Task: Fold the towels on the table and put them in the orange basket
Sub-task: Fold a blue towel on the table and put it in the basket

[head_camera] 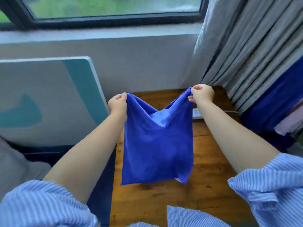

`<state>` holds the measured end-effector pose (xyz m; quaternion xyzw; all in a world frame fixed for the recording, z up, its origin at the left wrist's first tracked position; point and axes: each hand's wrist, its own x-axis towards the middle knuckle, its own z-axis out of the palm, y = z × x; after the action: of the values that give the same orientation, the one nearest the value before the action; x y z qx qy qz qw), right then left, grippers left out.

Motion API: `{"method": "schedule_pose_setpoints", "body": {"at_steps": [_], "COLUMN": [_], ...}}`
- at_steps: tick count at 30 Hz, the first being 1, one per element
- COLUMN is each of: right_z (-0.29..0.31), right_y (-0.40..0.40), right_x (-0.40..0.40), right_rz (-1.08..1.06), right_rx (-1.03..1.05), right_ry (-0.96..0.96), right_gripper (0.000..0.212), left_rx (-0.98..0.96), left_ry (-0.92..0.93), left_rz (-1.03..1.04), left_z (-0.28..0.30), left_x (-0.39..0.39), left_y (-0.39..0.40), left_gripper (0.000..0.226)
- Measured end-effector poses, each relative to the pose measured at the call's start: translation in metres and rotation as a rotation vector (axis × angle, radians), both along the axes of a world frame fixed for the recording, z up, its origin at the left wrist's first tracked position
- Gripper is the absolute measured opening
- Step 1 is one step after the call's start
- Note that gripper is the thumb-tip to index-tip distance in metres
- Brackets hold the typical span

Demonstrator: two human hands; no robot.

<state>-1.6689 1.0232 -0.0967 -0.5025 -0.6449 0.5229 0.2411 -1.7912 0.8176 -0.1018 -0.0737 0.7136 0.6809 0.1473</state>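
A blue towel (157,145) hangs in the air above the wooden table (205,185). My left hand (117,104) grips its upper left corner and my right hand (202,94) pinches its upper right corner. The top edge sags in a V between my hands and the lower edge hangs free just over the tabletop. No orange basket is in view.
A white and teal panel (49,99) leans against the wall at the left. Grey curtains (246,46) hang at the right, with dark blue fabric (278,104) beside them. A small white object (196,113) lies on the table behind the towel.
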Motion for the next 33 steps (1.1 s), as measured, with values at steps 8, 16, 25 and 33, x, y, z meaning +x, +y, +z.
{"method": "schedule_pose_setpoints", "body": {"at_steps": [8, 16, 25, 33], "right_z": [0.079, 0.005, -0.127, -0.177], "right_y": [0.019, 0.000, -0.052, -0.102], "right_x": [-0.029, 0.019, 0.136, 0.202], "right_rz": [-0.074, 0.000, 0.306, 0.547], "right_rx": [0.306, 0.258, 0.092, -0.053], "right_ry": [0.246, -0.119, -0.875, -1.113], "right_gripper": [0.018, 0.022, 0.025, 0.022], "left_rx": [0.017, -0.229, -1.088, -1.239], "left_ry": [0.243, -0.095, -0.260, -0.433], "left_rz": [0.315, 0.025, -0.734, -0.904], "left_z": [0.060, -0.006, -0.115, -0.162], "left_x": [-0.049, -0.021, 0.053, 0.102], "left_y": [-0.028, -0.065, -0.121, -0.176], "left_gripper": [0.036, 0.029, 0.034, 0.030]}}
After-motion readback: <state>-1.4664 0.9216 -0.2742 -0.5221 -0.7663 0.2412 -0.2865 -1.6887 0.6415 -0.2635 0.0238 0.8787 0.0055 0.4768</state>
